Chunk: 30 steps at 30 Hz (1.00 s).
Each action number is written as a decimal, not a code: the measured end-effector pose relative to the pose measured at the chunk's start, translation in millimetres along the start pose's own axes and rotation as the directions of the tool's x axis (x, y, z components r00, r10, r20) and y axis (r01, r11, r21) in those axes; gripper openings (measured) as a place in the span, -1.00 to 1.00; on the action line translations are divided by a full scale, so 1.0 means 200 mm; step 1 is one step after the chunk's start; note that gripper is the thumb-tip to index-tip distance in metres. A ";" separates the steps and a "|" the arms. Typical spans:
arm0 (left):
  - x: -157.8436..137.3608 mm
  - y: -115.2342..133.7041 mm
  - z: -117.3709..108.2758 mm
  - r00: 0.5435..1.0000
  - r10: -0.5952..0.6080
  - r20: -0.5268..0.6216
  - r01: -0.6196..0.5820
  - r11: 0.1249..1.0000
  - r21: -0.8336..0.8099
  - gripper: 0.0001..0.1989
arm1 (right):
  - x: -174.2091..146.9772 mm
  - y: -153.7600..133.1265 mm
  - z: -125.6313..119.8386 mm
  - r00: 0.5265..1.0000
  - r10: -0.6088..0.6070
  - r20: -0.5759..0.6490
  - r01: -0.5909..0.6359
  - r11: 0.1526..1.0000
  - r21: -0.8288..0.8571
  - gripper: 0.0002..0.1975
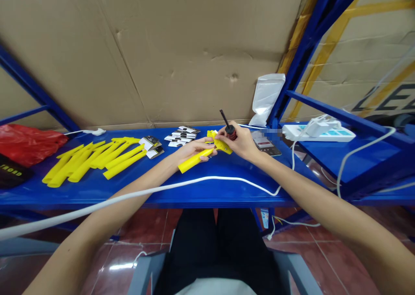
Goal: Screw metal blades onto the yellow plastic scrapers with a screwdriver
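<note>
My left hand (191, 149) is closed around a yellow tool (195, 161) with a tube-like handle, held just above the blue tabletop. Its wider yellow head (222, 146) sits at the right end, under my right fingers. A screwdriver (231, 132) with a dark red and black grip is in my right hand (244, 143). The screwdriver's dark shaft points up and away from the yellow head. My right fingertips touch that head, and part of it is hidden behind them. More yellow tools (105, 155) lie side by side to the left of my left arm.
Printed cards (152, 146) and small black-and-white packets (181, 136) lie left of my hands. A phone (266, 142) is at right, near a power strip (319, 132). A white cable (214, 177) crosses in front. A red bag (30, 143), white pouch (267, 98) and blue posts (298, 57) border the surface.
</note>
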<state>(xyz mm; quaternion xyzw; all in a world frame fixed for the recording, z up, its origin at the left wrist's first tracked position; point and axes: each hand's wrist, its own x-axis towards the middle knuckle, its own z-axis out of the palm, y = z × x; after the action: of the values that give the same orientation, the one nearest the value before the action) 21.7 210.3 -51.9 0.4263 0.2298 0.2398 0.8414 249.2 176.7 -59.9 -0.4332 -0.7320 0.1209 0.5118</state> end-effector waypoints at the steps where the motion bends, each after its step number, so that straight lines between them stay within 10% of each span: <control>1: 0.00 0.00 0.00 1.000 -0.002 -0.006 0.002 1.000 -0.003 -0.66 | 0.00 0.00 0.00 1.000 -0.001 -0.008 0.002 1.000 0.028 -0.53; 30: 0.00 -0.01 0.00 1.000 -0.010 -0.025 0.011 0.999 0.039 -0.64 | 0.03 -0.04 0.01 0.987 0.161 0.019 -0.161 0.954 0.253 -0.41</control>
<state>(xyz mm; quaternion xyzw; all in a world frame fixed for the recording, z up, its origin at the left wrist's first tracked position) 21.7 209.1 -52.6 0.4384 0.2474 0.2360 0.8312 242.7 177.4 -52.4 -0.4223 -0.6724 0.2545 0.5520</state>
